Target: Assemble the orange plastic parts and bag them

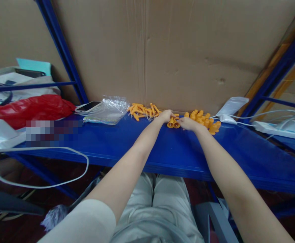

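Both my arms reach far forward over a blue shelf [162, 148]. My left hand [165, 116] and my right hand [188, 123] meet over a pair of small orange plastic parts [173, 124], fingers curled and pinched on them. A pile of similar orange parts [142, 110] lies to the left of my hands. A second pile of orange parts [205, 120] lies to the right, against the cardboard wall [178, 54]. The fingertips are small and partly hidden.
A clear plastic bag [109, 109] and a phone [88, 107] lie left of the piles. A red bag [26, 109] and papers sit at far left. A white pouch [232, 106], cables and a power strip [281, 130] are at right. A white cable [61, 184] loops off the shelf's front.
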Demonstrator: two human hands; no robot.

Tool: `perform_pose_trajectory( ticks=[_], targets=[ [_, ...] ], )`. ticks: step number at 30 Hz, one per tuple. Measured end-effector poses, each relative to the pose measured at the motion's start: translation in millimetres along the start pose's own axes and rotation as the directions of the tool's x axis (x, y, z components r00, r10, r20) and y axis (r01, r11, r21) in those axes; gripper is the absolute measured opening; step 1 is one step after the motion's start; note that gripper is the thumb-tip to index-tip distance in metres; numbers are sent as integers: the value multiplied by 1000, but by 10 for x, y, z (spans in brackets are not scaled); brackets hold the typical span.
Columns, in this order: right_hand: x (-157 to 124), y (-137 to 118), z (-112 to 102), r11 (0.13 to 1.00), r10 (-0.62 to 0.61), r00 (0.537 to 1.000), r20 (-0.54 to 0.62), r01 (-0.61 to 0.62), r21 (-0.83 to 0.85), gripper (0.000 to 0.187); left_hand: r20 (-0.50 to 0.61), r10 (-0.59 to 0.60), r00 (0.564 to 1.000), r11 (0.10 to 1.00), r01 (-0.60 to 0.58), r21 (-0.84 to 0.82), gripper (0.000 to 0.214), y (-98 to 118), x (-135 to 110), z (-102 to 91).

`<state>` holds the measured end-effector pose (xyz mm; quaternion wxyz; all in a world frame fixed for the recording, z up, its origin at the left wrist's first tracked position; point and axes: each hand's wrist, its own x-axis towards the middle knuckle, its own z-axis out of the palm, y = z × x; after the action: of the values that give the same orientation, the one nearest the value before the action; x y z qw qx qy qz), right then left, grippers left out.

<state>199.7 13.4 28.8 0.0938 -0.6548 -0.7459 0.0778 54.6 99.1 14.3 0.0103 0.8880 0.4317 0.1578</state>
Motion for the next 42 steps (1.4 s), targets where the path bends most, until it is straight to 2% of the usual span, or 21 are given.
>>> perform_pose_trajectory(
  ticks=[4, 8, 10, 15, 22, 25, 28, 33, 37, 42],
  targets=[
    [-33, -10, -12, 999, -44, 999, -8, 44, -6, 35, -32, 0, 999, 1000, 0, 16, 57, -15, -20, 18],
    [-30, -16, -14, 996, -78, 997, -1, 78, -37, 31, -53, -27, 998, 998, 30, 61, 72, -50, -66, -41],
    [-8, -17, -6, 996, -73, 997, 9, 74, -53, 28, -28, -57, 998, 993, 60, 103, 71, -86, -96, -91],
    [22, -18, 22, 995, -101, 994, -33, 101, -16, 31, 116, -118, 986, 978, 96, 185, 61, -196, -171, -202],
    [-35, -55, 8, 993, -119, 992, -31, 120, 21, 32, 68, -124, 990, 979, 111, 171, 64, -210, -260, -188],
    [-46, -72, -5, 989, -140, 990, -7, 141, 39, 31, 2, -85, 996, 982, 83, 172, 64, -195, -315, -139],
    [-51, -81, -12, 988, -149, 989, 1, 149, 34, 29, -47, 21, 999, 975, -10, 223, 57, -185, -349, -95],
    [-53, -85, 0, 983, -174, 985, -5, 174, 59, 29, -50, 143, 988, 935, -119, 334, 35, -137, -328, -56],
    [-32, -74, 19, 984, -154, 988, 3, 153, 87, 33, -43, 122, 992, 943, -102, 317, 28, -83, -327, -46],
    [17, -31, 50, 987, -150, 989, 7, 150, 60, 32, -69, 110, 992, 917, -74, 392, 31, -46, -363, -50]
  ],
)
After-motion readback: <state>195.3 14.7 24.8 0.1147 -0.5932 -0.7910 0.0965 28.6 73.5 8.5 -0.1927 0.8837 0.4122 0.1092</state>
